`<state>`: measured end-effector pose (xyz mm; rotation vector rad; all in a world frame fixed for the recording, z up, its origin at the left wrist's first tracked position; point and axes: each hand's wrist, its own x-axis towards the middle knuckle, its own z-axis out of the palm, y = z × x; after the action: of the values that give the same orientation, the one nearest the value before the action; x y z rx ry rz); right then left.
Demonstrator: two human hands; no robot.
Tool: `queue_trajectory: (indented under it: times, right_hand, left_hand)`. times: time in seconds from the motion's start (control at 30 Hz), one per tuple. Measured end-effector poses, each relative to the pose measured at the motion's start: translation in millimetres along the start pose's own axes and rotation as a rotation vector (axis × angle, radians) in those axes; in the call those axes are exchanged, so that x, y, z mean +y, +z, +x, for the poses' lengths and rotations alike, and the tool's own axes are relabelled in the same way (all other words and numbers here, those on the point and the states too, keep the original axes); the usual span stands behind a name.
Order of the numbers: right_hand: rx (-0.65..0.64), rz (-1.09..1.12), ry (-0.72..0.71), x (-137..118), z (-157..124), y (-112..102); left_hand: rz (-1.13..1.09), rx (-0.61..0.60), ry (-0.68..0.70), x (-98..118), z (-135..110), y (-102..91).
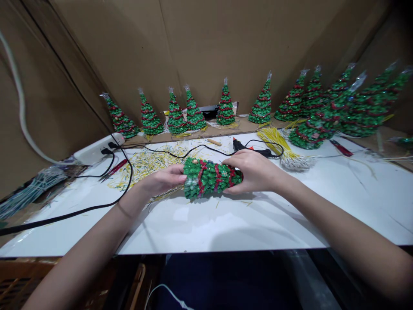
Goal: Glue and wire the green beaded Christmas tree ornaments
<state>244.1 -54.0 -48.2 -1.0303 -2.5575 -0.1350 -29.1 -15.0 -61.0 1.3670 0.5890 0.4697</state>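
Hands (161, 181) (253, 171) closed on toy tree (211, 177): left at wide base, right around narrow tip. Tree lying sideways just above white board (226, 224), green, shaggy, banded with red strands. Behind tree, glue gun (248, 147) with black cord (97, 206); left of tree, yellow scraps (145, 163); right, yellow strip bundle (280, 148). Farther back, row of finished trees (193, 114) upright against cardboard wall (206, 43).

Along the far edge of the white table (226, 232) stands a row of small green trees (193, 114). A glue gun (240, 145) lies near yellow wire bundles (277, 144); a power strip (97, 150) sits far left.
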Motion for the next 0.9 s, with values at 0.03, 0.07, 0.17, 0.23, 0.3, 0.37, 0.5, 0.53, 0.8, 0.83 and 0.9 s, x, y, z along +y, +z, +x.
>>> queue_trajectory:
  times: [0.03, 0.07, 0.17, 0.23, 0.3, 0.37, 0.5, 0.53, 0.8, 0.83, 0.9]
  right_hand:
    - [0.001, 0.0, -0.001, 0.2, -0.1, 0.0]
    - [0.004, 0.0, -0.002, 0.3, -0.2, 0.1]
    - [0.004, 0.003, -0.003, 0.7, -0.6, 0.1]
    - [0.001, 0.004, 0.0, 0.7, -0.8, 0.2]
    - [0.001, 0.005, 0.001, 0.6, -1.0, 0.5]
    - [0.0, 0.004, 0.003, 0.4, -1.0, 0.7]
    - [-0.012, -0.005, 0.018, 0.2, -0.7, 0.6]
    - [-0.018, -0.008, 0.022, 0.2, -0.5, 0.4]
    - [-0.02, -0.027, 0.03, -0.8, 0.7, 0.3]
    - [-0.021, -0.028, 0.03, -0.8, 0.7, 0.2]
    - [-0.021, -0.025, 0.026, -0.7, 0.6, 0.1]
  left_hand:
    - [0.002, 0.003, -0.002, 0.2, 0.2, 0.4]
    - [0.005, 0.007, -0.005, 0.4, 0.4, 0.8]
    - [0.02, 0.028, -0.016, 1.7, 0.6, 2.5]
    - [0.03, 0.051, -0.02, 2.5, 0.5, 3.4]
    - [0.037, 0.076, -0.021, 3.1, 0.0, 3.9]
    - [0.042, 0.097, -0.03, 3.3, -0.6, 4.9]
    - [0.054, 0.155, -0.011, 3.5, -1.0, 13.4]
    - [0.066, 0.179, 0.006, 3.7, -0.8, 17.3]
    - [0.161, 0.377, 0.047, 2.6, 3.3, 43.3]
    - [0.159, 0.393, 0.043, 2.1, 3.4, 44.4]
    - [0.15, 0.42, 0.047, 1.3, 3.4, 46.1]
